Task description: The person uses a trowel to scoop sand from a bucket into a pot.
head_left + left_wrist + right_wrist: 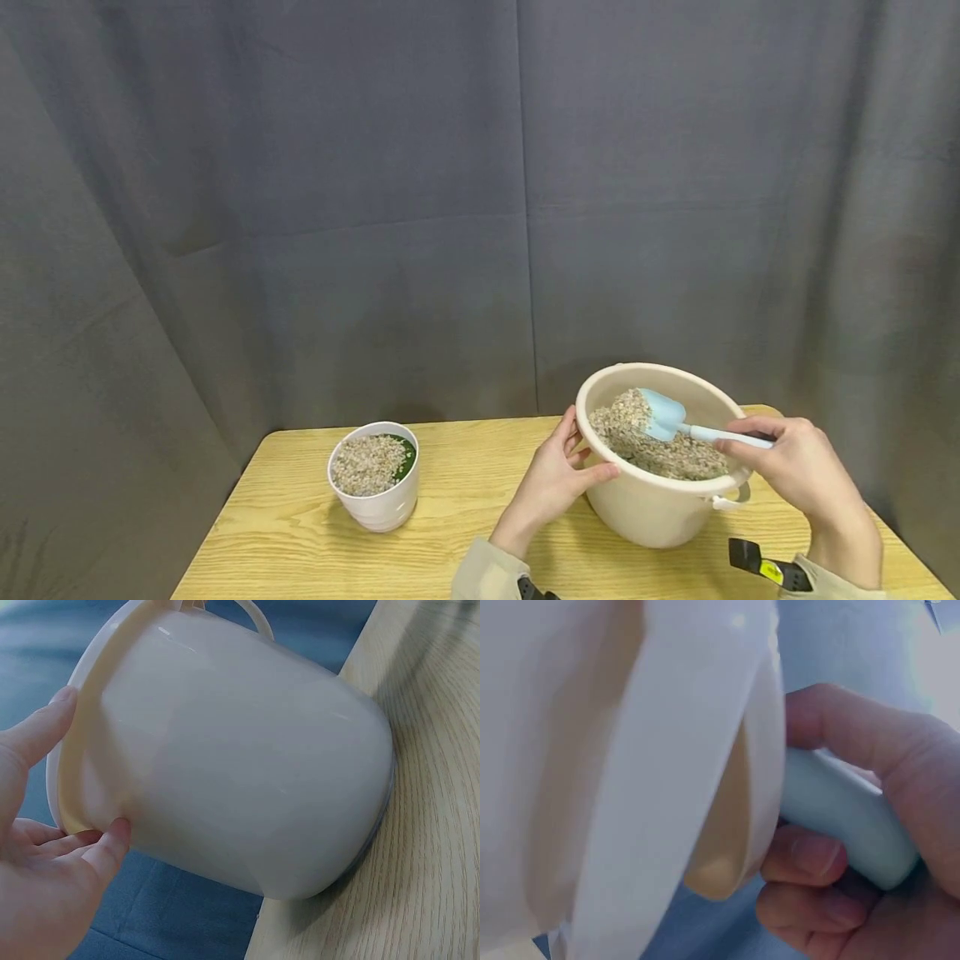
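A cream bucket holding grey-beige gravel stands tilted on the table at the right. My left hand grips its rim from the left, with the thumb near the front and the fingers under the lip, as the left wrist view shows on the bucket wall. My right hand holds a light blue scoop by its handle. The scoop's blade is inside the bucket, with gravel heaped on and against it. One bucket handle hangs at the near right side.
On the left of the wooden table stands a white pot. Pale gravel covers most of its top, and a dark green patch shows at the right. A grey curtain hangs behind the table.
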Tool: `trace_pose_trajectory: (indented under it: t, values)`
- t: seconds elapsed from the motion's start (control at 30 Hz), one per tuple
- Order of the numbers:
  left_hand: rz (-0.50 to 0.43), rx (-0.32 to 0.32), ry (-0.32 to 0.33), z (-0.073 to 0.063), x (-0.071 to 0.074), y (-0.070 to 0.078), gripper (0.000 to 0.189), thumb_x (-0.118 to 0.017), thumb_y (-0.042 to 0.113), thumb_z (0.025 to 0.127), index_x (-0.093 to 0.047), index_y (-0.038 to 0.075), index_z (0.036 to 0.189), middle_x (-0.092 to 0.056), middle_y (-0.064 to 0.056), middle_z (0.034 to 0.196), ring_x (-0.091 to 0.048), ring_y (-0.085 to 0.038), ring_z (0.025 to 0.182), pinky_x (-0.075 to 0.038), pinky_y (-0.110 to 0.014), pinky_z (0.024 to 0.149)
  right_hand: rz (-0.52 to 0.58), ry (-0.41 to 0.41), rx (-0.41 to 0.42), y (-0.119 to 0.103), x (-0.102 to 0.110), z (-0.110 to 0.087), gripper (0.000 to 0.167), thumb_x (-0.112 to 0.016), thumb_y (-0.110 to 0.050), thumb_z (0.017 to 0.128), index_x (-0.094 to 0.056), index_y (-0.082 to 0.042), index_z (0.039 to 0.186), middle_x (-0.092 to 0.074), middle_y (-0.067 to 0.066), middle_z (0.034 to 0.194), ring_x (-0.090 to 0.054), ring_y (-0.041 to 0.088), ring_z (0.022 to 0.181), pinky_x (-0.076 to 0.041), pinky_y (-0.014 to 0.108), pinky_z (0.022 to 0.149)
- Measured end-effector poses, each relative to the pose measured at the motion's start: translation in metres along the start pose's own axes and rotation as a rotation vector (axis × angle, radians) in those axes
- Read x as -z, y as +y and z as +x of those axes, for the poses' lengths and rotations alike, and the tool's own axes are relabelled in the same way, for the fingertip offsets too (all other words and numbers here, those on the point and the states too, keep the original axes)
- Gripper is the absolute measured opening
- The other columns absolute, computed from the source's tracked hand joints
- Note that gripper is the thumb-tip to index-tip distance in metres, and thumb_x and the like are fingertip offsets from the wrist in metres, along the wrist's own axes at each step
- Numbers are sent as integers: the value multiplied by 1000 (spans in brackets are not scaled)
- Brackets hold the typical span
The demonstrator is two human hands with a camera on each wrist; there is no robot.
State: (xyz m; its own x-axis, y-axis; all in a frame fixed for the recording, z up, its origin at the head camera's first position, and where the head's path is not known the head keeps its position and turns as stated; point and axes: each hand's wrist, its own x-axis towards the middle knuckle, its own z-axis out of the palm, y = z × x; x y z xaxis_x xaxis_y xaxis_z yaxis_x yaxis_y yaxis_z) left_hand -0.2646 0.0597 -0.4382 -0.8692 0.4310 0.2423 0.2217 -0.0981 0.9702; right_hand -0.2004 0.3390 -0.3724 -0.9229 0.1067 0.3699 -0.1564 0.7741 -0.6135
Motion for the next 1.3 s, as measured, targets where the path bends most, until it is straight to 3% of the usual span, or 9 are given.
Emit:
trace_pose_trajectory:
  t: [0.13,0.33,0.43,0.57,0.73,0.9,1.07,1.3]
  values:
    - [-4,-17,-4,-1,1,-1,102,-83,16,80,-16,9,157,-33,-12,155,-42,-22,135,-42,-24,102,-30,26,-24,-10,-4,-6,21,-81,-26,81,-77,-9,92,-69,1,83,-53,5,69,-41,24,56]
    - [22,-9,5,-4,5,-1,102,-83,21,80,-16,13,157,-34,-10,155,-46,-15,131,-43,-25,101,-19,71,-83,-23,-11,-14,23,-80,-29,82,-78,-9,93,-71,5,86,-51,13,75,-39,26,57]
    - [25,-20,3,-4,6,-1,102,-83,21,81,-16,12,157,-35,-10,154,-45,-19,132,-43,-24,101,-23,86,-110,-28,-15,-18,24,-79,-31,82,-78,-10,94,-70,5,85,-51,16,77,-39,27,57]
    - [36,-21,1,-5,8,-1,102,-83,22,81,-17,12,157,-35,-10,154,-44,-21,134,-43,-24,101,-23,107,-128,-33,-20,-20,25,-80,-33,82,-78,-11,94,-69,6,85,-53,14,74,-40,27,57]
    - [116,2,21,-8,14,1,101,-81,31,82,-17,10,157,-36,-9,153,-41,-18,135,-42,-25,102,-7,138,-141,-38,-24,-23,25,-80,-31,82,-77,-9,94,-70,7,82,-55,12,69,-41,26,55]
    - [190,16,37,-17,33,4,97,-78,34,85,-17,12,157,-35,-7,154,-37,-27,138,-41,-32,105,22,146,-177,-44,-24,-26,27,-78,-31,83,-77,-8,98,-70,4,77,-57,9,63,-45,25,54]
    - [265,11,66,-29,58,6,93,-74,38,87,-19,11,157,-34,-10,154,-37,-26,138,-41,-36,106,17,163,-194,-49,-22,-27,31,-78,-36,83,-77,-10,100,-71,4,79,-57,9,63,-44,25,53]
    - [178,-10,72,-52,90,13,80,-66,34,95,-21,8,155,-32,-14,154,-32,-27,141,-37,-39,109,37,180,-188,-55,-22,-25,33,-80,-39,81,-78,-12,100,-72,7,91,-54,3,74,-40,23,61]
